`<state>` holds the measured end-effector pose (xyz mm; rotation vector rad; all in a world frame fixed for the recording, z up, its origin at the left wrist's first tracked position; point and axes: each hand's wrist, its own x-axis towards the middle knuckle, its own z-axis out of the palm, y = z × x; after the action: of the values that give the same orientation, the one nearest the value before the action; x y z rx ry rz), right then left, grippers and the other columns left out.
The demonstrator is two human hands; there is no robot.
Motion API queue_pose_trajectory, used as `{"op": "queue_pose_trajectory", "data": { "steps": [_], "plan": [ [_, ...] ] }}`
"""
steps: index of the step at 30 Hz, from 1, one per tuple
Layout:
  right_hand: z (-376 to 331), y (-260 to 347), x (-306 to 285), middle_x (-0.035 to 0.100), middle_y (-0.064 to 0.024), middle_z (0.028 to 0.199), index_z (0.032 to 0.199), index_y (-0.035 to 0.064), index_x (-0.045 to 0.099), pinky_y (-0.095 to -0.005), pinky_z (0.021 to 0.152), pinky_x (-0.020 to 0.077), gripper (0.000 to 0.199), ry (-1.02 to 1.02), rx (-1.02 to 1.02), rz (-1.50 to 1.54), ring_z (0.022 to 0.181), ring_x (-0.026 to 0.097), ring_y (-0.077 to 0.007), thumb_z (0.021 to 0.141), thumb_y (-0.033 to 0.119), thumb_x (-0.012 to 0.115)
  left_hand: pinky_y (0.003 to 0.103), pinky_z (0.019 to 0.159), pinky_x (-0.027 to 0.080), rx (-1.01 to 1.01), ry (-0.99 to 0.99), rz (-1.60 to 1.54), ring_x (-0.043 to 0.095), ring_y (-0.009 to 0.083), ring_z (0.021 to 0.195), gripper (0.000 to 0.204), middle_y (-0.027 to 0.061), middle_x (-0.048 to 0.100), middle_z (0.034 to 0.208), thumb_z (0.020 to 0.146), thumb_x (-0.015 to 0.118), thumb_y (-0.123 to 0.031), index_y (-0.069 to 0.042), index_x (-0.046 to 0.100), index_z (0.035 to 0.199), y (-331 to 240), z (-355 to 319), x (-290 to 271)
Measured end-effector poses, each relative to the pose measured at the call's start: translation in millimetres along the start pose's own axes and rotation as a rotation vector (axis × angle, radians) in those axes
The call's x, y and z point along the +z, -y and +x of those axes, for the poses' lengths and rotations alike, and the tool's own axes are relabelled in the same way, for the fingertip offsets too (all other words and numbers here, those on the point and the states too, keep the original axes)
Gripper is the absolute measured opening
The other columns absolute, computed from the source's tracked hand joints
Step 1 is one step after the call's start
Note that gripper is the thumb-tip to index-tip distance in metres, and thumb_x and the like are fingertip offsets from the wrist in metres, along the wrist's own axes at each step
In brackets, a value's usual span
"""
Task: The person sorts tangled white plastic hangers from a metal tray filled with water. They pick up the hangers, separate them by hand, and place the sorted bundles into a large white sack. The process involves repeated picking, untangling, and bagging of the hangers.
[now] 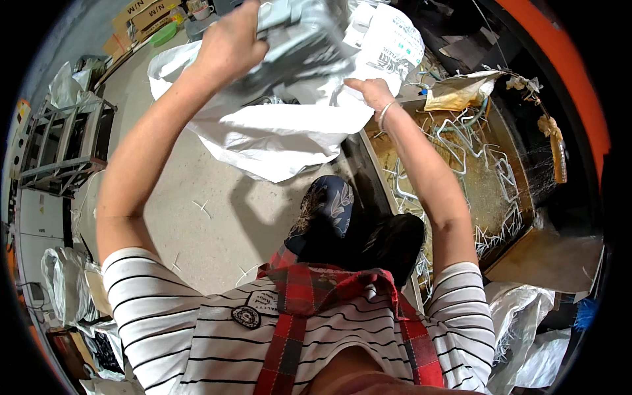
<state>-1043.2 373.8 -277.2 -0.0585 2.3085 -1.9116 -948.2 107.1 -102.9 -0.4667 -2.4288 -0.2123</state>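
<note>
My left hand (230, 43) is closed on the edge of a grey plastic bin (296, 43), which is tilted and smeared by motion. Under the bin, a large white woven sack (276, 135) gapes wide, with some dark pieces (273, 101) inside its mouth that are too small to name. At the sack's right side my right hand (373, 93) grips the white material, its index finger toward the bin. Part of the sack bearing print stands up behind that hand.
To the right is a shallow tray (372, 155) of bent white plastic pieces, with cardboard (546, 260) at its near corner. A metal rack (69, 145) stands at left; a green bowl (163, 34) and cardboard boxes (148, 16) are far left. Several white scraps (203, 209) lie on the floor.
</note>
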Motion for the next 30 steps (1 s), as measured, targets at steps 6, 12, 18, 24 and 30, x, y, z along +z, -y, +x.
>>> {"op": "queue_pose_trajectory", "data": {
  "steps": [6,12,18,24,30],
  "plan": [
    [-94,75,26,0.064,-0.0087,0.076,0.092,-0.0086,0.061,-0.0245,0.054,0.0448,0.02,-0.006,-0.249,0.054,0.06,0.057,-0.0121,0.077,0.005,0.06,0.044,0.075,0.046,0.031,0.749,0.146,0.058,0.039,0.085,0.029,0.0234,0.06,0.088,0.066,0.058,-0.007,0.003,0.048,0.091,49,-77,65],
    [-99,90,33,0.063,-0.008,0.08,0.097,-0.0089,0.059,-0.0228,0.057,0.0444,0.021,-0.041,-0.265,0.087,0.065,0.056,-0.0094,0.079,0.003,0.058,0.036,0.046,0.047,-1.114,0.695,-0.569,0.059,0.0238,0.05,0.021,0.0137,0.059,0.063,0.067,0.064,-0.014,0.004,0.055,0.061,58,-57,140],
    [-88,94,52,0.062,-0.0052,0.081,0.1,-0.0083,0.056,-0.0207,0.056,0.0433,0.02,-0.022,-0.296,0.202,0.065,0.053,-0.0069,0.082,0.0,0.057,0.04,0.052,0.047,-1.488,0.473,-0.757,0.058,0.0259,0.056,0.019,0.0166,0.06,0.069,0.063,0.062,-0.01,0.007,0.058,0.069,80,-117,286],
    [-87,83,55,0.059,-0.0024,0.078,0.099,-0.0068,0.054,-0.0192,0.055,0.0419,0.019,0.03,-0.313,0.158,0.064,0.051,-0.004,0.083,0.002,0.057,0.036,0.092,0.042,-1.029,0.856,-0.348,0.055,0.0342,0.106,0.04,0.0272,0.056,0.111,0.069,0.055,-0.015,0.008,0.059,0.101,62,-104,319],
    [-94,84,59,0.057,0.0001,0.076,0.097,-0.0051,0.055,-0.0187,0.057,0.0417,0.016,0.044,-0.262,0.149,0.067,0.049,-0.0024,0.082,0.0,0.056,0.04,0.103,0.028,-1.117,0.912,-0.135,0.034,0.0391,0.123,0.061,0.0214,0.037,0.131,0.072,0.051,-0.018,0.008,0.035,0.126,64,-108,365]
  ]
}}
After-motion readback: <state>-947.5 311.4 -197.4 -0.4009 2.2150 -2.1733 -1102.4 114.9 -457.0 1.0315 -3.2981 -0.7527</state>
